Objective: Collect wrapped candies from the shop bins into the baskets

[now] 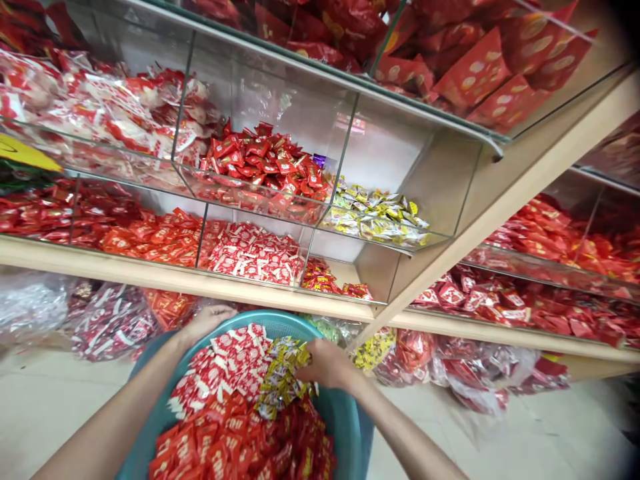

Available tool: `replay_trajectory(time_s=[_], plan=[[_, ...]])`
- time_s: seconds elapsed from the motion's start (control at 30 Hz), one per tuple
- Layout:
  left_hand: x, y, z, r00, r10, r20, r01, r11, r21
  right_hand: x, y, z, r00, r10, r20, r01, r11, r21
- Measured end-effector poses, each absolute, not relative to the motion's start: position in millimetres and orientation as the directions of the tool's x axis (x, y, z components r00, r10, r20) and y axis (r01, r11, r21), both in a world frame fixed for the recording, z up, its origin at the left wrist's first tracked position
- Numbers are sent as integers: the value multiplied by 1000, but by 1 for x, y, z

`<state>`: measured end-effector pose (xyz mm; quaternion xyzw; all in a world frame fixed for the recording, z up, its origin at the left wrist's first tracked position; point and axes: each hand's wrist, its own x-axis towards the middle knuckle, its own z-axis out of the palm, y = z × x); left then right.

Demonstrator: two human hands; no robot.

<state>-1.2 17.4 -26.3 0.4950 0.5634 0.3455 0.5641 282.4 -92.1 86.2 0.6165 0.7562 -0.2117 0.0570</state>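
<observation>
Round teal plastic basin [349, 427] nearest, small wrapped packets inside; pale wooden shelf board [125, 271] runs behind it. Left to right: crumpled clear plastic [33, 303] under the board; bare left hand [213, 321] at basin's far-left rim, fingertips hidden, can't tell if it's gripping; heap of red-and-white packets [235, 363] in back of basin, glossy red packets [220, 437] in front of it; yellow-and-dark packets [280, 377] at back right, just beside the red-and-white; bare right hand [327, 363] on the yellow ones, fingers curled in, can't tell whether any are pinched.
</observation>
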Motion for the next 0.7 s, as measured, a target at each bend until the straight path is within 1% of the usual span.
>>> replay_trajectory(time_s=[0.07,0.13,0.33,0.47,0.7], plan=[[-1,17,-25,115,950,-291,172,270,947,270,-96,54,-250,890,-380,964,191,-186],[-1,17,-24,111,949,-295,170,274,946,257,-100,36,-285,867,-409,957,232,-174],[-1,16,-26,114,946,-304,173,282,944,224,-110,8,-340,831,-441,941,299,-161],[-2,17,-29,132,945,-298,148,278,949,219,-113,-1,-322,834,-448,946,268,-181],[-3,18,-32,156,939,-308,150,285,947,226,-113,7,-290,859,-421,951,208,-231]])
